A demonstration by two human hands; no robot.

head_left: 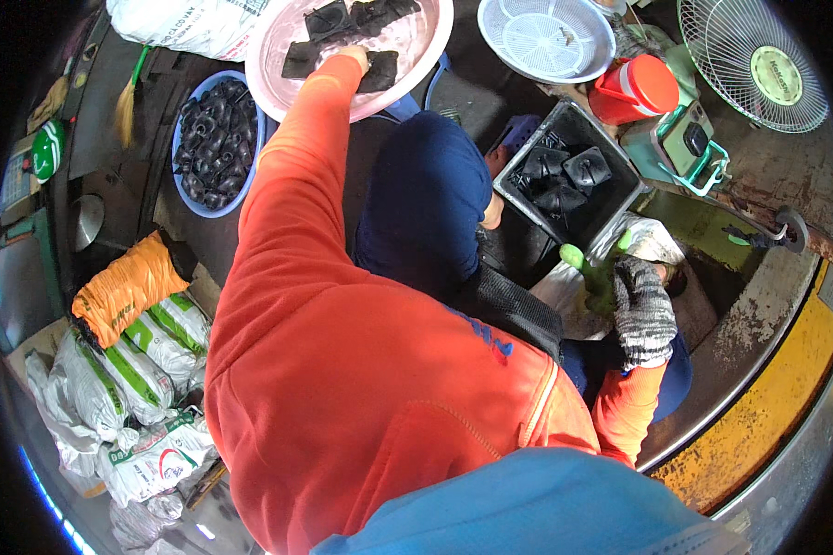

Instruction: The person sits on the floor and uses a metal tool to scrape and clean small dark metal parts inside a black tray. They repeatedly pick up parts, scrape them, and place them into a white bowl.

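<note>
My left arm, in an orange-red sleeve, reaches far forward into a pink basin point(442, 28). There my left hand point(354, 57) is bare and touches a black, flat-looking piece point(378, 74); its fingers are mostly hidden. Other dark pieces point(328, 20) lie in the same basin. My right hand point(640, 301), in a grey striped knit glove, is low at the right beside my knee. It looks curled, its fingers turned away, and what it holds is hidden. Just beyond it show a lime-green rounded tip point(572, 255) and whitish sheeting point(655, 242).
A black crate point(631, 190) holds several black cup-like pieces; a blue basin point(178, 176) is heaped with similar ones. Across the back are a pale colander point(548, 37), red jug point(634, 90), green-and-grey box point(676, 143) and fan point(776, 76). Packed bags point(125, 370) lie left; a yellow edge point(740, 425) curves right.
</note>
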